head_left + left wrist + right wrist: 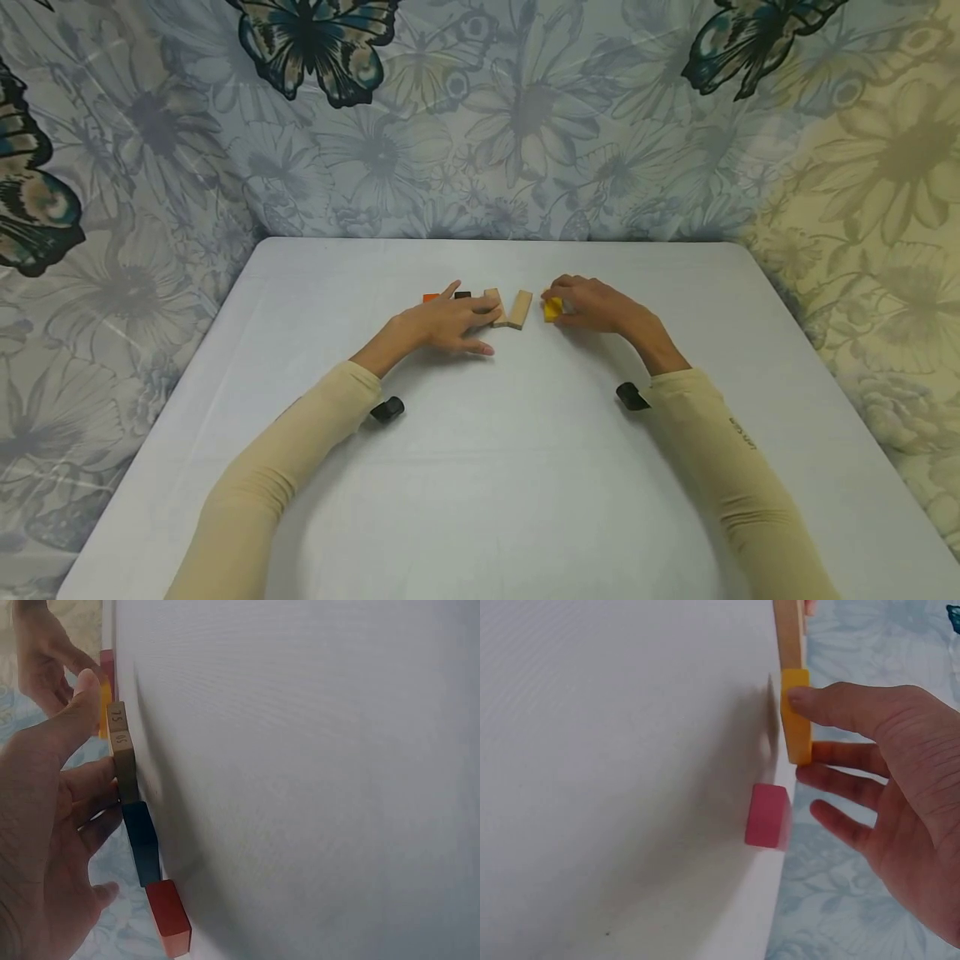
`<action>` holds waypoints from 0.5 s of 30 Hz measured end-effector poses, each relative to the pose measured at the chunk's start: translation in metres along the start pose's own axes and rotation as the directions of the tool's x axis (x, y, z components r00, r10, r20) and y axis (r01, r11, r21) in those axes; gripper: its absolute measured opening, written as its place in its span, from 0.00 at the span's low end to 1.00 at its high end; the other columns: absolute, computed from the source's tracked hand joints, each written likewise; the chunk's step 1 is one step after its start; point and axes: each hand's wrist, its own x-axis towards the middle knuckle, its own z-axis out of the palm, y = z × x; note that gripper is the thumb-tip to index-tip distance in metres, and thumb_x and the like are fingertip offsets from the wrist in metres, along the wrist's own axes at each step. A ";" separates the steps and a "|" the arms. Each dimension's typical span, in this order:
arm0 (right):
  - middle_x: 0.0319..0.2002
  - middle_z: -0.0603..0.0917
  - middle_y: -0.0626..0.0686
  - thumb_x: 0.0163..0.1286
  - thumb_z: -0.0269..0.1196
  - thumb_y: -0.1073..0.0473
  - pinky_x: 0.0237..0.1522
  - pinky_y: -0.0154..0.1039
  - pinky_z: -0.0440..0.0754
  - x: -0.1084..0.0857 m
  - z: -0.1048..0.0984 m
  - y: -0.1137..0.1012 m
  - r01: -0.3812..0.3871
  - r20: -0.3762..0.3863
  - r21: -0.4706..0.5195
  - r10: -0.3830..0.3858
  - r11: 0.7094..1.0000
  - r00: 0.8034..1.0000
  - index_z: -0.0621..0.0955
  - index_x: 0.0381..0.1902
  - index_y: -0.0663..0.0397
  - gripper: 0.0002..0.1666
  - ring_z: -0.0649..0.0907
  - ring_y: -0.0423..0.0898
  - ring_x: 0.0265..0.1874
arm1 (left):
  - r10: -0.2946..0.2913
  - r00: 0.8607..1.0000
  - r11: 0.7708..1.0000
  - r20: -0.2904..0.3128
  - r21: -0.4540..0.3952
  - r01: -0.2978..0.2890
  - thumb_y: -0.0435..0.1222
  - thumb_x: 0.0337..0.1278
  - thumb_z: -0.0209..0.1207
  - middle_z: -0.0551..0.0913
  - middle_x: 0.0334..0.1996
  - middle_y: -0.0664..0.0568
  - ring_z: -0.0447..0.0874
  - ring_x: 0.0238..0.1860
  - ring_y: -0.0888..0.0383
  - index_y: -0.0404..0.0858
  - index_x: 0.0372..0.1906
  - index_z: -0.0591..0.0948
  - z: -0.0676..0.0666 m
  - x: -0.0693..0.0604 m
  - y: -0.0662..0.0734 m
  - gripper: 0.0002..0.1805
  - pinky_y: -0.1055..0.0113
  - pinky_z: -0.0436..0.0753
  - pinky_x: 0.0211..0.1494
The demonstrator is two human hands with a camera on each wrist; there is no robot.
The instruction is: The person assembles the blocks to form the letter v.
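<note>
Toward the far side of the table, my right hand (596, 304) pinches a yellow block (796, 727) between thumb and fingers. A pink block (767, 816) stands beside that hand in the right wrist view; the hand hides it in the head view. My left hand (442, 323) has its fingers spread, with fingertips at a plain wooden block (492, 294). A second wooden block (521, 310) leans at a slant next to it. Dark marks show on the wooden blocks' ends in the left wrist view. A dark blue block (141, 844) and a red-orange block (171, 919) continue the row.
The blocks stand on a white table (480, 467), short of its far edge. Behind it hangs a floral cloth (525, 125) with butterflies. Black wrist devices, one at the left sleeve (387, 409) and one at the right (632, 397), sit just above the tabletop.
</note>
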 end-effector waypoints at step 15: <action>0.68 0.78 0.63 0.74 0.67 0.57 0.70 0.63 0.76 0.023 -0.017 0.003 -0.109 -0.028 0.094 0.112 0.990 0.993 0.79 0.69 0.56 0.28 0.78 0.62 0.67 | 0.001 1.000 0.999 -0.012 0.037 0.000 0.67 0.72 0.51 0.53 0.86 0.51 0.65 0.81 0.49 0.46 0.84 0.57 0.001 0.001 0.001 0.47 0.30 0.44 0.85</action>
